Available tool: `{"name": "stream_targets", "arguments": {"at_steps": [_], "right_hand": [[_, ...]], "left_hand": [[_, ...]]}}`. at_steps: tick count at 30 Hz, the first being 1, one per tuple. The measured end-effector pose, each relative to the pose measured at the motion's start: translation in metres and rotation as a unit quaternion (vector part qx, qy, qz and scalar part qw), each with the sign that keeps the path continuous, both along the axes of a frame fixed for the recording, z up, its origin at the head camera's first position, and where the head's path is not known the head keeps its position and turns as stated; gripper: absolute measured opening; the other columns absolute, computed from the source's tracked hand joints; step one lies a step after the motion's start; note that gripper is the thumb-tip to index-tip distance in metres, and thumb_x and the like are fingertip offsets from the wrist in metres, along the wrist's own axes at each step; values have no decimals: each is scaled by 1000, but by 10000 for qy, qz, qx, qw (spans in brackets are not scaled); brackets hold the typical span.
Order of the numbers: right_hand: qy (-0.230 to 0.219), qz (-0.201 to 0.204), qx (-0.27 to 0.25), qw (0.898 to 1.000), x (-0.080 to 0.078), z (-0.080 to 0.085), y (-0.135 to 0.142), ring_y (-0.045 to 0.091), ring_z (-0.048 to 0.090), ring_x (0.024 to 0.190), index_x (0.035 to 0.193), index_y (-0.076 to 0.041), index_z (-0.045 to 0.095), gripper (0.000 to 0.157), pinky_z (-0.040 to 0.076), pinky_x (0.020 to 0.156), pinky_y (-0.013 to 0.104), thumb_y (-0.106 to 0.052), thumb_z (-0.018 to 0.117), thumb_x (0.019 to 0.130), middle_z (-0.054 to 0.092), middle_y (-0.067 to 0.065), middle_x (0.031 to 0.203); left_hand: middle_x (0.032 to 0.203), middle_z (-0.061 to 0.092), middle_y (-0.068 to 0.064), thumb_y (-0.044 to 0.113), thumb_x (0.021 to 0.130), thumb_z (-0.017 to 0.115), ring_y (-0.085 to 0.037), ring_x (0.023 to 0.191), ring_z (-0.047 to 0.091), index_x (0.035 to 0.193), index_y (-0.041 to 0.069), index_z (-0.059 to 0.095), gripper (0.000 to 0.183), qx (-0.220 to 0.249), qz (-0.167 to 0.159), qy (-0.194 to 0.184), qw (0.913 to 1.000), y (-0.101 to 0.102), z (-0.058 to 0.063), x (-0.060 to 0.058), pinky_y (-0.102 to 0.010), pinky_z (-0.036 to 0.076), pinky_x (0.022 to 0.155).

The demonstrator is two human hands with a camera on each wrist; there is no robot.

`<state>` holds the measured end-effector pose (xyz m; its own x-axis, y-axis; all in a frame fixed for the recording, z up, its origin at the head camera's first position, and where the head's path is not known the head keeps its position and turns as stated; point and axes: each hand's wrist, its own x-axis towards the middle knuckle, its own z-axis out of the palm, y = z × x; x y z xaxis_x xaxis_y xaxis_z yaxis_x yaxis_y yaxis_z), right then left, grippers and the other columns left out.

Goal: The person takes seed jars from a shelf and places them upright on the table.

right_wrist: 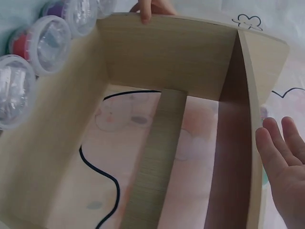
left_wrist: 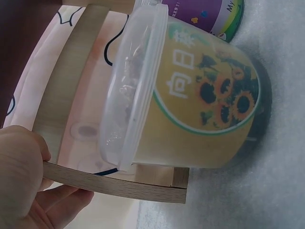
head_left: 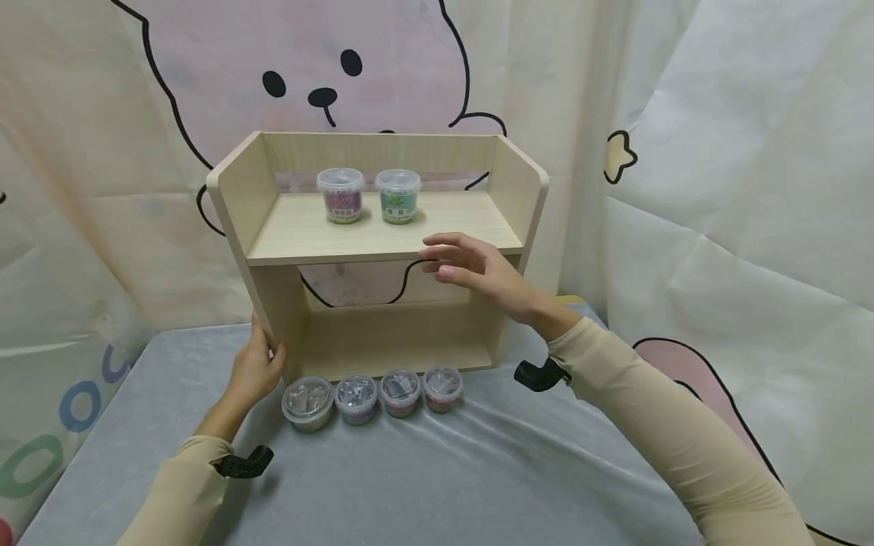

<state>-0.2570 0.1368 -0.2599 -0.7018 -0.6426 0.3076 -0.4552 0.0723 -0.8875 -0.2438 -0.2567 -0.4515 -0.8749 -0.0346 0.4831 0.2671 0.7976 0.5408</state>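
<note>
A pale wooden two-tier shelf (head_left: 396, 337) stands on the cloth-covered table. On its upper board sit a purple-labelled lidded cup (head_left: 343, 203) and a green-labelled one (head_left: 399, 203). My left hand (head_left: 254, 368) grips the shelf's left side panel, thumb on one side of the board and fingers on the other. Raised before the upper board's front edge at the right, my right hand (head_left: 481, 269) holds nothing, its fingers loosely extended. Several clear-lidded cups stand in a row before the shelf; the leftmost, a sunflower-labelled cup (left_wrist: 205, 95), looms large in the left wrist view.
Blue-grey cloth (head_left: 437, 478) covers the table. Printed curtains (head_left: 737, 189) hang behind and at both sides. A black strap device sits on each wrist, including the right wrist mount (head_left: 542, 374).
</note>
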Motion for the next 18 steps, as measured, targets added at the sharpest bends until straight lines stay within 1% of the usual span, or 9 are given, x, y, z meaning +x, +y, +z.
{"name": "stream_targets", "arguments": {"at_steps": [5, 7, 10, 13, 18], "right_hand": [[111, -86, 83, 9999, -7, 13, -5, 32, 58, 132, 149, 1, 41, 57, 47, 110, 38, -22, 54, 99, 53, 24, 147], [102, -170, 96, 9998, -11, 18, -8, 32, 59, 132, 149, 1, 41, 56, 46, 112, 41, -21, 54, 99, 52, 24, 148], [62, -352, 34, 9994, -17, 23, -13, 35, 57, 133, 148, 2, 42, 53, 45, 113, 44, -17, 51, 100, 52, 25, 147], [-25, -582, -149, 9982, -25, 28, -17, 36, 56, 132, 147, 3, 43, 49, 45, 113, 45, -14, 50, 101, 50, 26, 147], [-212, -969, -514, 9937, -40, 30, -22, 42, 50, 137, 145, 1, 45, 45, 45, 113, 44, -14, 49, 103, 48, 27, 149]], "left_hand": [[81, 62, -23, 6, 93, 56, -35, 67, 57, 151, -4, 18, 71, -21, -18, -18, 10000, -2, 1, 0, -54, 44, 62], [83, 63, -24, 6, 93, 56, -36, 68, 58, 150, -4, 20, 68, -15, -27, -15, 10000, -2, 1, -1, -55, 45, 63], [84, 64, -25, 5, 93, 56, -36, 68, 58, 150, -3, 19, 68, -4, -53, 27, 10000, -2, 1, 0, -55, 45, 62], [83, 65, -24, 5, 93, 56, -34, 67, 58, 151, -1, 19, 70, -10, -79, 54, 10000, -2, 1, 0, -52, 44, 61], [77, 62, -19, 4, 92, 57, -29, 62, 53, 153, 0, 16, 74, -4, -98, 58, 9999, -1, 0, -1, -42, 40, 58]]}}
